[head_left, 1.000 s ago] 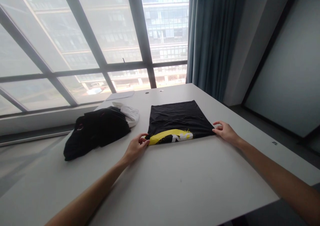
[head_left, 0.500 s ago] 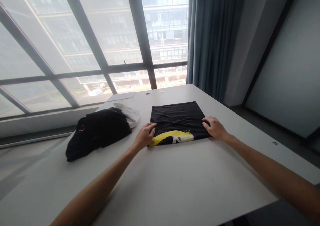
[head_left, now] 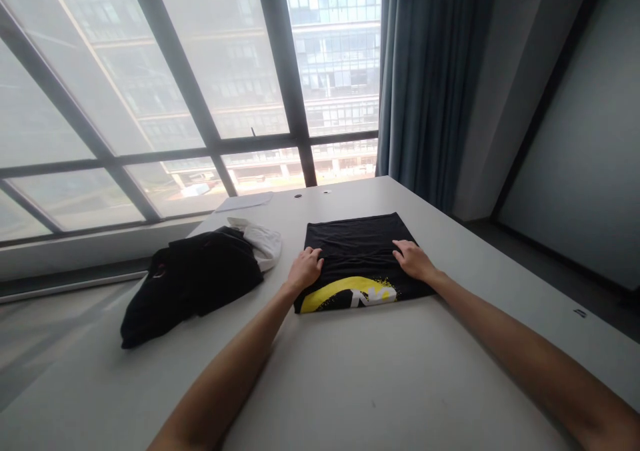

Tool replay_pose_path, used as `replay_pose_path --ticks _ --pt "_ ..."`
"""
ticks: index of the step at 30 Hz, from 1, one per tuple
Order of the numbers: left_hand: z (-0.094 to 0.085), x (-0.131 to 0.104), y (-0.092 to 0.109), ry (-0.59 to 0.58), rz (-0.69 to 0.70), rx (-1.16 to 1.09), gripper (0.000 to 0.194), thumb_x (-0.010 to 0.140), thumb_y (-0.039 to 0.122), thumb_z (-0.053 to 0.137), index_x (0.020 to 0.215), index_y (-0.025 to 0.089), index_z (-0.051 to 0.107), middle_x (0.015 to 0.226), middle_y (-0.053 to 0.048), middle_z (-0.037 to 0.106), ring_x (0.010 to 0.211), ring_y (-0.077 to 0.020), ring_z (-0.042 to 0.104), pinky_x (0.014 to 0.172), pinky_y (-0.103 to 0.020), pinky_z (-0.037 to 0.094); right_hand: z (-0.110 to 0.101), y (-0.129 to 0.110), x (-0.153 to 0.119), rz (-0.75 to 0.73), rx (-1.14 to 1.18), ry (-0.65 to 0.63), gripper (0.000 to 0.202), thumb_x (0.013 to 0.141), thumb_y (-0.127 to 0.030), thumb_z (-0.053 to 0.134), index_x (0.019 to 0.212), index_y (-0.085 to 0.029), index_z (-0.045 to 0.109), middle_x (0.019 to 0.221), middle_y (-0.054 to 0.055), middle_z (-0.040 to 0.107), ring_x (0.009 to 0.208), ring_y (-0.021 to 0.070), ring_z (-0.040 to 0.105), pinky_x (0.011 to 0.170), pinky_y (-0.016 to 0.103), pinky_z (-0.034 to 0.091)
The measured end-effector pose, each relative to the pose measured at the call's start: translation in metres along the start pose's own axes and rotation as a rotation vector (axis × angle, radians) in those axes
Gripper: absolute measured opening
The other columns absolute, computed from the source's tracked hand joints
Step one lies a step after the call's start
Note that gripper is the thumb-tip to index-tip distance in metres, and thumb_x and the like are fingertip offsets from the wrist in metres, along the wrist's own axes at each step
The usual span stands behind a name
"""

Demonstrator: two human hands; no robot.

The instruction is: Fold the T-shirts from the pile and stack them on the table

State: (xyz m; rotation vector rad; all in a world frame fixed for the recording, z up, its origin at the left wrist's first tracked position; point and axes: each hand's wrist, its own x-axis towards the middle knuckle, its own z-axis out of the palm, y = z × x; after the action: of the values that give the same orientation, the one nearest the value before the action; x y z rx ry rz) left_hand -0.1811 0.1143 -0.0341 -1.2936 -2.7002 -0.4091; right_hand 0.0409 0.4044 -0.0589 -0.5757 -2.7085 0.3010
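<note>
A folded black T-shirt (head_left: 357,254) with a yellow and white print lies flat on the white table, some creases crossing its middle. My left hand (head_left: 305,268) rests on its left side, fingers stretched forward over the cloth and the thumb apart. On the opposite side, my right hand (head_left: 415,261) lies on the fabric with its fingers extended inward. Neither hand is closed round the cloth. The undersides of both hands are hidden.
A heap of black clothing (head_left: 193,281) lies on the left of the table (head_left: 350,378), with a white cloth (head_left: 263,243) against it. Paper (head_left: 245,201) lies at the far edge. Windows (head_left: 225,58) and a blue-grey curtain (head_left: 430,84) stand behind.
Both hands have shifted inward from the T-shirt's side edges onto its top, the right one more clearly. The view has tipped slightly, so the table sits lower.
</note>
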Motion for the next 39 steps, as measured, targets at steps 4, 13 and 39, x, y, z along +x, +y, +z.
replay_pose_path --ticks 4,13,39 --pt "-0.006 0.011 -0.015 -0.008 -0.059 0.003 0.022 0.093 0.035 0.063 0.102 0.018 0.074 0.109 -0.014 0.067 0.105 -0.0298 0.063 0.093 -0.039 0.05 -0.011 0.007 0.014 0.078 -0.076 -0.006 0.023 0.096 -0.033 0.056 0.105 -0.021 0.073 0.111 0.012 0.071 0.109 0.029 0.063 0.094 0.04 0.047" --pt "-0.007 0.025 -0.011 0.008 -0.054 -0.027 0.016 0.094 0.032 0.063 0.101 0.022 0.073 0.107 -0.009 0.067 0.103 -0.0251 0.063 0.091 -0.034 0.049 -0.012 0.026 0.02 0.09 0.042 0.111 0.013 0.094 -0.029 0.057 0.092 -0.021 0.068 0.097 0.007 0.069 0.087 0.0214 0.063 0.077 0.031 0.047" --pt "-0.001 -0.032 0.042 -0.169 0.066 0.032 0.072 0.101 0.066 0.03 0.156 0.02 0.041 0.166 -0.014 0.028 0.155 -0.0372 0.017 0.122 -0.059 0.014 0.002 -0.014 -0.023 -0.115 0.024 -0.171 0.063 0.103 -0.052 0.035 0.157 -0.019 0.039 0.165 0.014 0.031 0.154 0.0296 0.024 0.121 0.056 0.024"
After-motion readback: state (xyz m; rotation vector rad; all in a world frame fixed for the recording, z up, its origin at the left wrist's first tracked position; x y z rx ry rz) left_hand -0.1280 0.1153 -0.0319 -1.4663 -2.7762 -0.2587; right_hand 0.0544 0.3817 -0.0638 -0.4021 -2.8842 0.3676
